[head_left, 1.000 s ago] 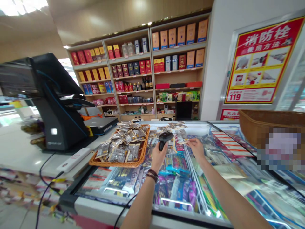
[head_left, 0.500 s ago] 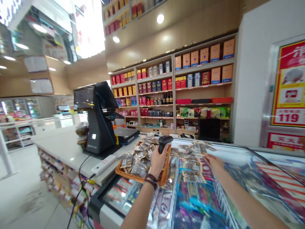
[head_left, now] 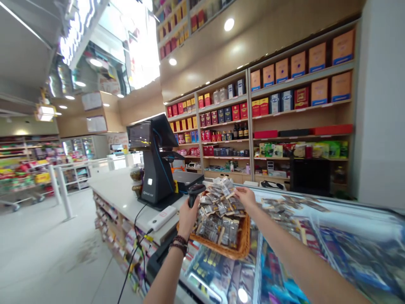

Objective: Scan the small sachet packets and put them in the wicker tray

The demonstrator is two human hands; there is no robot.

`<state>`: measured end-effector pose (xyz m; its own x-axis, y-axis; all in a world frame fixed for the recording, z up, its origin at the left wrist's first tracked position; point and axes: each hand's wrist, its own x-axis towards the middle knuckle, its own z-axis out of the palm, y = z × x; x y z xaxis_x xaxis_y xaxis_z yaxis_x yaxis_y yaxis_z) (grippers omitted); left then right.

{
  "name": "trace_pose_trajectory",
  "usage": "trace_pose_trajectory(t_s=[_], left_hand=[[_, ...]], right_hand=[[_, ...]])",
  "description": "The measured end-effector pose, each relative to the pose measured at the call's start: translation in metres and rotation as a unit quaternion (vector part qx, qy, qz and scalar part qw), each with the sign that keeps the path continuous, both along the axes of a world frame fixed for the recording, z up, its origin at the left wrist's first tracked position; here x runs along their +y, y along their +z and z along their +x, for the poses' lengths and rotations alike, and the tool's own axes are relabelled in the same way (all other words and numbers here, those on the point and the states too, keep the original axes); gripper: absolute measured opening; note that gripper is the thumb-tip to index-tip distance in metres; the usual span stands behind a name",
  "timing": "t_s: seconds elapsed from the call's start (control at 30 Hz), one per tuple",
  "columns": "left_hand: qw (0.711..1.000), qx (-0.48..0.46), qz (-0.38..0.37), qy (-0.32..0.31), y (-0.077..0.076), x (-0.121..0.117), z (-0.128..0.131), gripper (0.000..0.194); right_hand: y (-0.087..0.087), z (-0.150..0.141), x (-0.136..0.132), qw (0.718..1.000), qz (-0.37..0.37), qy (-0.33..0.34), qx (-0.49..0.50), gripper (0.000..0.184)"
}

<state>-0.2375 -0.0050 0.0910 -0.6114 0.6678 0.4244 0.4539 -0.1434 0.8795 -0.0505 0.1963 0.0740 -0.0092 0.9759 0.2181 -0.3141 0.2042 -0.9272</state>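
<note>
My left hand [head_left: 189,216], with a beaded bracelet at the wrist, is wrapped round the handle of a black barcode scanner [head_left: 196,191]. The scanner is held over the left edge of an orange wicker basket [head_left: 244,241]. Small clear-and-brown packets [head_left: 209,228] are heaped in the basket. My right hand [head_left: 247,198] is at the far right side of the heap, its fingers pinched on the edge of a small packet [head_left: 225,185]. More such packets [head_left: 280,207] lie loose on the glass freezer top to the right, partly behind my right forearm.
Left of the basket, a black checkout terminal [head_left: 158,169] stands on the white counter [head_left: 117,185], near a black scale [head_left: 186,179] and a white power strip [head_left: 162,218]. Cables hang over the counter's side. Bagged goods [head_left: 218,270] show through the freezer glass. Shelves of boxes [head_left: 224,114] line the back.
My view has turned left. My right hand has moved from the loose packets on the freezer to the heap in the basket. The scanner has shifted to the basket's left side, still in my left hand.
</note>
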Motion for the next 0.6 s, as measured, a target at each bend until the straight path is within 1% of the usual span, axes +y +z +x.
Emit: trace_pose_trajectory(t_s=[0.1, 0.17, 0.23, 0.3, 0.37, 0.43, 0.53, 0.6], left_hand=[[1.0, -0.005, -0.011, 0.007, -0.005, -0.007, -0.007, 0.059], [1.0, -0.007, -0.01, 0.012, -0.01, -0.01, -0.009, 0.061], [1.0, -0.004, -0.012, 0.019, -0.016, -0.011, -0.011, 0.062], [1.0, 0.004, -0.016, 0.025, -0.021, -0.011, -0.011, 0.061], [0.999, 0.008, -0.02, 0.028, -0.023, -0.011, -0.008, 0.057], [0.999, 0.007, -0.022, 0.023, -0.023, -0.012, -0.003, 0.052], [1.0, -0.003, -0.022, 0.003, -0.019, -0.011, 0.014, 0.048], [1.0, 0.0, -0.015, -0.018, -0.014, -0.008, 0.032, 0.046]], right_hand=[[-0.002, -0.028, -0.01, 0.997, 0.039, 0.044, -0.048, 0.015], [-0.005, -0.037, -0.015, 0.993, 0.057, 0.064, -0.077, 0.013], [-0.009, -0.036, -0.019, 0.99, 0.069, 0.07, -0.102, 0.012], [-0.012, -0.027, -0.02, 0.988, 0.077, 0.064, -0.121, 0.01], [-0.014, -0.009, -0.02, 0.987, 0.085, 0.052, -0.125, 0.008], [-0.016, 0.015, -0.018, 0.989, 0.086, 0.038, -0.111, 0.007], [-0.018, 0.065, -0.012, 0.995, 0.071, 0.007, -0.074, 0.009], [-0.021, 0.104, -0.009, 0.996, 0.057, -0.033, -0.066, 0.011]])
